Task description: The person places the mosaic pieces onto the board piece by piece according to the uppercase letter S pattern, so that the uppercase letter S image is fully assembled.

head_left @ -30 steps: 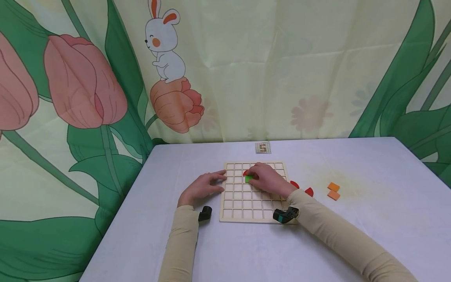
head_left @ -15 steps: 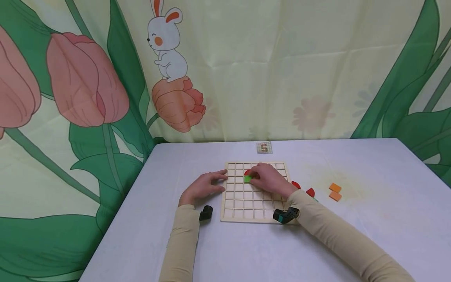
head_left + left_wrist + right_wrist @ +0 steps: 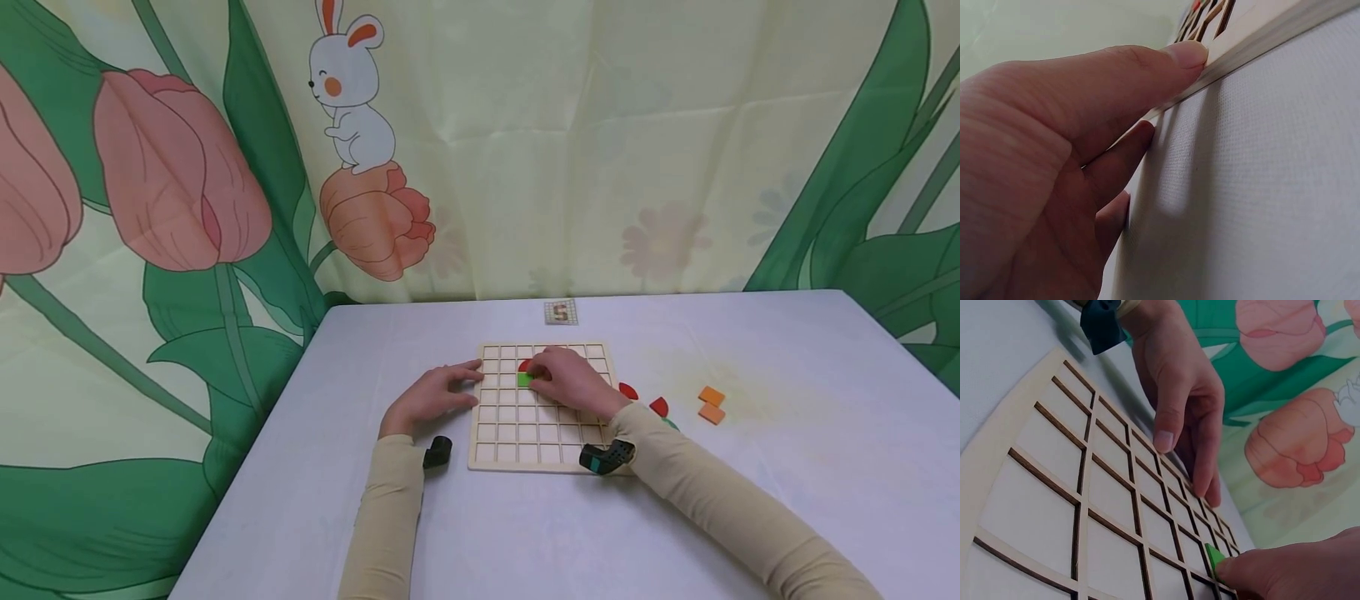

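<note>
Right grip (image 3: 573, 382) pinches green tile (image 3: 523, 380) at grid board (image 3: 517, 467), just beside red piece (image 3: 524, 365), apparently for fine control; seating unclear | Left grip (image 3: 429, 398), fingers apart, touches board's left edge, presumably steadying it

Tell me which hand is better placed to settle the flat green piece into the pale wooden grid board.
Right, I'd judge: the right hand pinches the flat green piece over the pale wooden grid board; the left hand only touches the board's left edge.
</note>
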### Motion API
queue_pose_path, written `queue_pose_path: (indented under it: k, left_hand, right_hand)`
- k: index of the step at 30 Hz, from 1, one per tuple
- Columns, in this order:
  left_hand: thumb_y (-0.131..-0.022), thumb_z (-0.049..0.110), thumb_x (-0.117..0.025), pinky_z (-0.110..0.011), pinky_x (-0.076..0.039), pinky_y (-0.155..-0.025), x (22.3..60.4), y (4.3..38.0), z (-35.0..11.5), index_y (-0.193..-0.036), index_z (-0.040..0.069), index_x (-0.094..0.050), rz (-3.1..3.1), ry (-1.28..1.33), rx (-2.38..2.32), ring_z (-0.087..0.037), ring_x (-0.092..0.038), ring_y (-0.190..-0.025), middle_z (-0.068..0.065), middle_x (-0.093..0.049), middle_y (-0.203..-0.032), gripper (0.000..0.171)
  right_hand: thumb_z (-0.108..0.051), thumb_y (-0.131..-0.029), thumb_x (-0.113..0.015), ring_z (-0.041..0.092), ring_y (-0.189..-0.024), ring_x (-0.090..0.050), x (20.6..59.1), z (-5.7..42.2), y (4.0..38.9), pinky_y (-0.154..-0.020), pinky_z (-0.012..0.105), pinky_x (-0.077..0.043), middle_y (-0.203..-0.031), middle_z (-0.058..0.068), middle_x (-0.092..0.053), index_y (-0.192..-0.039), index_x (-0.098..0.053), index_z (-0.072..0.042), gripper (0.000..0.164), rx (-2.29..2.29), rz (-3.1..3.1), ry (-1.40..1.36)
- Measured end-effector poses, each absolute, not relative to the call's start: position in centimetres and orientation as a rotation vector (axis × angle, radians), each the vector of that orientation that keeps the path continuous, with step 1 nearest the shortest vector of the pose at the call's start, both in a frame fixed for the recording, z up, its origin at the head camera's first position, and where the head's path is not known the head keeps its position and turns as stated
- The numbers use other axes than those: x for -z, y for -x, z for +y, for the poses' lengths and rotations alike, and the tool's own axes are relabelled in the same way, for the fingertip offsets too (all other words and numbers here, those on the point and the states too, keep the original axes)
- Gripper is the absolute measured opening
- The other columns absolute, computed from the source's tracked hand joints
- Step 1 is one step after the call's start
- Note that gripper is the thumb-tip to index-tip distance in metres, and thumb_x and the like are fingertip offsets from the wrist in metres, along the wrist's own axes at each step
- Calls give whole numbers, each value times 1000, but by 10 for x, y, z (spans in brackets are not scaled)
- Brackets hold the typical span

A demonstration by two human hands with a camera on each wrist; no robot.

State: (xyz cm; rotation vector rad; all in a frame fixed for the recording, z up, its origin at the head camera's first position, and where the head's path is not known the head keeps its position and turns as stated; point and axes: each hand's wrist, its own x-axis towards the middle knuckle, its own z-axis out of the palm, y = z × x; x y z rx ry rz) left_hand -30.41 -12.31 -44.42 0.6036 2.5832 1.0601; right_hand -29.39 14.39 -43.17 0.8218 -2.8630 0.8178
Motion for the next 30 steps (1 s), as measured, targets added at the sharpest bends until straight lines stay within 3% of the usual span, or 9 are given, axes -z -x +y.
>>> queue_pose_path:
  k: [7,16,20,23,30]
  left_hand:
    - [-89,20,-73,-41,-28,-115,445,304,-121,-131,14,-64,2583,-600,-1045,-19,-32,-143,11,-41,-152,44]
    - [-87,20,-74,-40,-29,-115,447,302,-124,-130,16,-65,2588,-577,-1052,-18,-32,-143,12,-42,-151,43]
    - [-88,21,-73,-41,-30,-115,446,302,-125,-130,16,-65,2597,-592,-1044,-19,-33,-142,11,-43,-151,43]
    - [-88,20,-73,-40,-30,-114,444,302,-125,-130,15,-64,2600,-606,-1044,-19,-33,-142,10,-43,-150,43]
    - [-87,18,-73,-40,-29,-115,444,303,-122,-129,14,-65,2589,-616,-1060,-19,-33,-142,10,-44,-150,42]
  right_hand:
    - [-14,-90,-67,18,-84,-58,424,164,282,-77,36,-51,-94,2,-65,-106,-72,-5,19,-895,-2899,-701]
    - [-21,-93,-67,21,-88,-58,408,238,264,-66,30,-52,-102,6,-64,-118,-66,-3,31,-957,-3104,-512]
    - [-22,-92,-69,25,-95,-58,402,274,257,-73,36,-56,-105,8,-64,-124,-62,0,40,-927,-3161,-447]
    - [-24,-91,-70,26,-97,-59,399,295,254,-79,39,-55,-104,7,-65,-123,-62,1,42,-875,-3175,-454]
    - [-23,-88,-74,20,-90,-58,401,317,247,-73,33,-53,-98,0,-65,-112,-66,-4,31,-919,-3309,-519]
